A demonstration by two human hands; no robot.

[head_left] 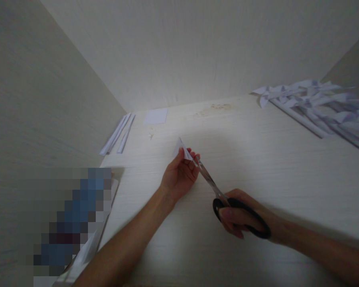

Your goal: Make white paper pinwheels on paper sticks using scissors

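Note:
My left hand (182, 173) pinches a small folded piece of white paper (179, 148), its pointed tip facing up and away from me. My right hand (242, 213) grips a pair of scissors (209, 179) with black handles, thumb and fingers through the loops. The scissors' metal blades reach up and left to the lower right edge of the paper, close to the left fingertips. Whether the blades are touching the paper, I cannot tell.
Rolled white paper sticks (116, 133) lie at the far left, near a flat white paper square (156, 116). Several paper pinwheel-like pieces on sticks (314, 103) are heaped at the far right. Panels rise behind and at the left. A blurred patch (74, 219) covers the lower left.

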